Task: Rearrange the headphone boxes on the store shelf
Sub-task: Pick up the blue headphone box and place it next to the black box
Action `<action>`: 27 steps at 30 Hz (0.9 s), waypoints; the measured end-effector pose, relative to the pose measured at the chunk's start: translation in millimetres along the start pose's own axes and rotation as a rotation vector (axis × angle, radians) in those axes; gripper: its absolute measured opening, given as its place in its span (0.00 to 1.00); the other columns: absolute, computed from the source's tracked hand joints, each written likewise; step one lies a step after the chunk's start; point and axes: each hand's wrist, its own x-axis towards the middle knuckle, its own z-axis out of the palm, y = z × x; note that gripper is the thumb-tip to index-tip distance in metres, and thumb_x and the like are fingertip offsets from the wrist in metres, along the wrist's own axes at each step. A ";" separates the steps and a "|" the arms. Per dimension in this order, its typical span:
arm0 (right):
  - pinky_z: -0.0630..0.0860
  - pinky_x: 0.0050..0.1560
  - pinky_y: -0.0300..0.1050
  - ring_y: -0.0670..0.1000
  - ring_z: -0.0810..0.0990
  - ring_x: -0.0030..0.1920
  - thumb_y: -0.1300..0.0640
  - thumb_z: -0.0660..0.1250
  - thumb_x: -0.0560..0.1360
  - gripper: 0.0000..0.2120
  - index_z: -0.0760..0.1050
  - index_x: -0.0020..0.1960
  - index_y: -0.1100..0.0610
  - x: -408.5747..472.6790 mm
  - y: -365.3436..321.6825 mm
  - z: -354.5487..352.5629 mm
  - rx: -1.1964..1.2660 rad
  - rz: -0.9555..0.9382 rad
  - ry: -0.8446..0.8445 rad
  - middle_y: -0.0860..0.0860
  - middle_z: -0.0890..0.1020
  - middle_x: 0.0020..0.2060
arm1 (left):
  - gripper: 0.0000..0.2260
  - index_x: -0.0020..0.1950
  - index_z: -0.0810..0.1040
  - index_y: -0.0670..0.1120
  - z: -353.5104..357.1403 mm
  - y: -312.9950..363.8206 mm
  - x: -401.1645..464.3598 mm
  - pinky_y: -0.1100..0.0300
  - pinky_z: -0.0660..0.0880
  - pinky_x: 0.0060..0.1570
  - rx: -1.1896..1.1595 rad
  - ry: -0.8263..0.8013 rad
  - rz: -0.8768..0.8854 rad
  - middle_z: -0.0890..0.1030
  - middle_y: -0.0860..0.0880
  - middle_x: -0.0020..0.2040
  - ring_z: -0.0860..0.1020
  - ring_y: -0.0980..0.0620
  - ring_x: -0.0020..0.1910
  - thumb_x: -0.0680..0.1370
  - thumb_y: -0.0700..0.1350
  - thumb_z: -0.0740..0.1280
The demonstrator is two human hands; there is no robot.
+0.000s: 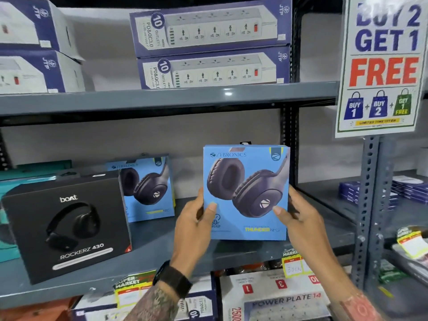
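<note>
A blue Zebronics headphone box point(245, 193) is upright over the right part of the grey middle shelf point(150, 249). My left hand point(194, 223) grips its left edge, and my right hand point(298, 218) grips its right edge, thumbs on the front. A second blue Zebronics box point(148, 188) stands farther back, to the left. A black boAt Rockerz 430 box point(67, 225) stands at the front left, turned slightly. Teal boxes point(9, 191) show behind it at the far left edge.
Power strip boxes point(210, 45) are stacked on the upper shelf. A "Buy 2 Get 1 Free" sign point(382, 66) hangs on the perforated upright post point(368, 205) at the right. Price tags point(294, 265) hang from the shelf's front edge. More boxes sit on the lower shelf.
</note>
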 end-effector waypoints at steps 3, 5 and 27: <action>0.82 0.61 0.67 0.67 0.83 0.53 0.53 0.70 0.80 0.30 0.69 0.74 0.26 -28.7 -26.5 8.2 0.025 -0.048 -0.024 0.60 0.87 0.53 | 0.20 0.77 0.74 0.68 -32.0 13.6 -27.8 0.61 0.74 0.58 -0.038 0.045 0.027 0.78 0.54 0.49 0.78 0.62 0.49 0.85 0.53 0.66; 0.84 0.59 0.62 0.63 0.85 0.52 0.55 0.70 0.81 0.30 0.70 0.75 0.29 -45.0 -42.2 11.2 0.045 -0.081 -0.042 0.50 0.89 0.53 | 0.21 0.76 0.74 0.71 -50.0 18.7 -41.3 0.58 0.74 0.57 -0.055 0.072 0.047 0.78 0.49 0.49 0.78 0.55 0.51 0.85 0.53 0.66; 0.85 0.54 0.47 0.48 0.87 0.57 0.57 0.69 0.82 0.29 0.70 0.76 0.31 -70.3 -79.5 60.6 0.126 -0.078 -0.108 0.42 0.89 0.56 | 0.18 0.75 0.76 0.69 -118.0 9.1 -56.0 0.47 0.80 0.67 -0.078 0.114 0.033 0.80 0.45 0.59 0.82 0.47 0.60 0.86 0.53 0.64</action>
